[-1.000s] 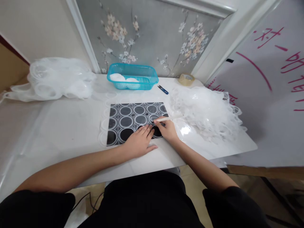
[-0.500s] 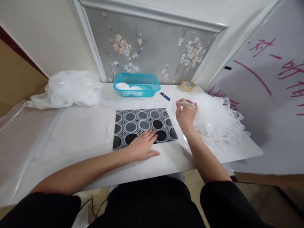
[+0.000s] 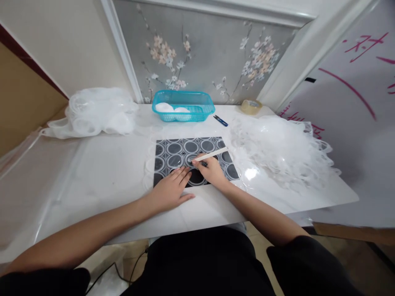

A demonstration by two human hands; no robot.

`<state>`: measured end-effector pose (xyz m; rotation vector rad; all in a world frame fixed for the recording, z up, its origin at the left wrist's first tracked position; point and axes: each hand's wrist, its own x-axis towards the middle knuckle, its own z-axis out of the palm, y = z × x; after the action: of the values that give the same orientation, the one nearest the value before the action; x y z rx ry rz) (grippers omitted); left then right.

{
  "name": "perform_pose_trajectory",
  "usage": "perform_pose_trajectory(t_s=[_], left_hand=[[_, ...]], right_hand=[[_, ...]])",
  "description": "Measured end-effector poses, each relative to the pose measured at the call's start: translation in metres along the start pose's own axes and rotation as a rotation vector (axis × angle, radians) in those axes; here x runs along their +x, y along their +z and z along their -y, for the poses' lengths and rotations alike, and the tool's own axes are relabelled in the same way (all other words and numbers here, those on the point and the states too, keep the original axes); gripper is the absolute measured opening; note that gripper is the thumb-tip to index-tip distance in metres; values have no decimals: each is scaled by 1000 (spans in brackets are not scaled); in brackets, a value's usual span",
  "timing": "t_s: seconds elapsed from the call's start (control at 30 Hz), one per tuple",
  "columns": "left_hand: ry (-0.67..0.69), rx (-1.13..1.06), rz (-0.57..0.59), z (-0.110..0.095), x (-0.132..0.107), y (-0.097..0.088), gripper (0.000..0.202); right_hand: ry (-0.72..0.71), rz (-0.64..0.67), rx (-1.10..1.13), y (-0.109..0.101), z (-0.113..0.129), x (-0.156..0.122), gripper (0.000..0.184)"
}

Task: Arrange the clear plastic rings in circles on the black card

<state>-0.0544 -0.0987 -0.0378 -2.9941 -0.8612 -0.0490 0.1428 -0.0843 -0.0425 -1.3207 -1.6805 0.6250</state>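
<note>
A black sheet [image 3: 174, 160] with rows of pale ringed circles lies on the white table; some circles look greyer, others deep black. Translucent scalloped edging [image 3: 149, 168] shows past its left side. My left hand [image 3: 171, 189] rests flat on the sheet's front edge, fingers stretched out. In my right hand [image 3: 212, 170], a slim white stick-like tool [image 3: 214, 153] is pinched, slanting up to the right. Its lower end is at a circle near the sheet's middle, where my fingers partly hide it; I cannot tell whether it touches.
Behind the sheet stands a blue plastic basket [image 3: 206, 113] with white round pieces inside. Blue-handled thread snips [image 3: 220, 120] and a tape roll [image 3: 251, 107] lie to its right. White lacy sheets form a pile [image 3: 277, 148] at right and a bundle [image 3: 101, 111] at left.
My right hand has moved left with the white tool, from beside the lacy pile onto the black sheet. My left hand has shifted slightly left and stays flat. The camera view has shifted a little.
</note>
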Motion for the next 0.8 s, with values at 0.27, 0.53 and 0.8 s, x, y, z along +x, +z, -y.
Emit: perform_pose_trajectory(t_s=[0.27,0.53,0.8], left_hand=[[-10,-26,-20,-2,0,-1,72],[-7,-21,3,-3,1,-4,76],[-7,40,-7,-11,-8,-8,71]], right_hand=[[-42,4,-70,-2,0,0,17],[-322,129,-652,4,10,-12,20],[-57,-411,-646,-52,19,60,26]])
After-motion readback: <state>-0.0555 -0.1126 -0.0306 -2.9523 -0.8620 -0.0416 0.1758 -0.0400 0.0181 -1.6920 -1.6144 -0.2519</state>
